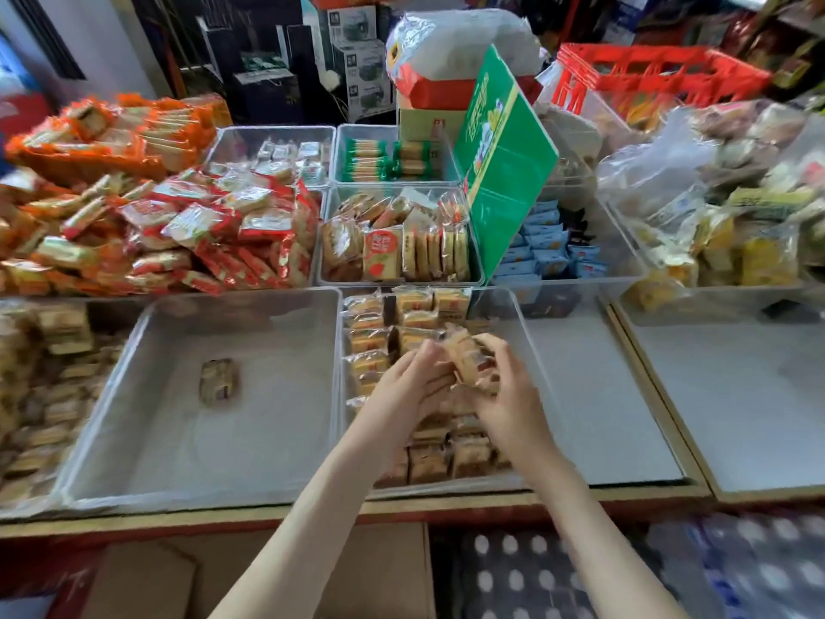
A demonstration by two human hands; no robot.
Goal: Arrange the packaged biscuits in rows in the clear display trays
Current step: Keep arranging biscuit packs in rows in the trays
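Mid-row, our left hand (pixel 408 386) and right hand (pixel 506 397) clamp biscuit packets (pixel 468 357) together over the clear tray (pixel 520 314) (half filled); next, we judge, seat them squarely.

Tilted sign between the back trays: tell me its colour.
The sign is mainly green, clearest in the head view.

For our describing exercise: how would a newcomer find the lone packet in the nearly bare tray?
Find the large clear plastic tray in the front row, left of centre. On its grey floor lies one small brownish wrapped biscuit packet. Neighbouring trays are crowded; this packet lies alone.
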